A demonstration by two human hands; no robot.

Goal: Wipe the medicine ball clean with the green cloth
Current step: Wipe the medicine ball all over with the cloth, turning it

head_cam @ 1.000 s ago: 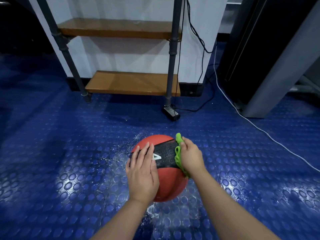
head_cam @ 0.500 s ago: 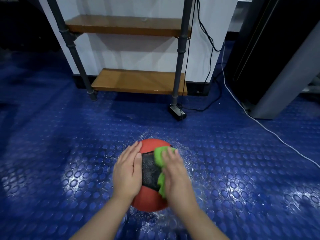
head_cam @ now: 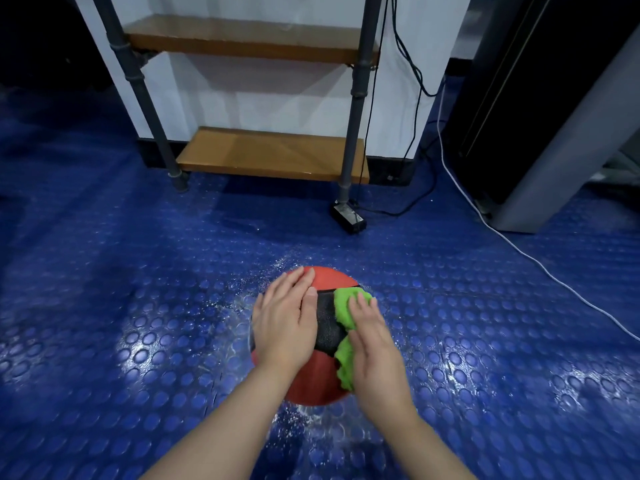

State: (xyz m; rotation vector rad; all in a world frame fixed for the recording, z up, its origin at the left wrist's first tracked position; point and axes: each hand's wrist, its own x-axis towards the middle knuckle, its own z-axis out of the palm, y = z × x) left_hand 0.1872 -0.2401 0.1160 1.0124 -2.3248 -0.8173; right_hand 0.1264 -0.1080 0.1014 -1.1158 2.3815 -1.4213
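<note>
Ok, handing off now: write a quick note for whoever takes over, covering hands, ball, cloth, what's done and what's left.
Left hand: flat on the left side of the medicine ball, steadying it.
Right hand: fingers straight, pressing the green cloth onto the ball's right side.
The ball sits on the wet blue floor.
Done: cloth on ball, mid-wipe; how much is clean cannot be told.
Left: cover the rest, underside included.
</note>
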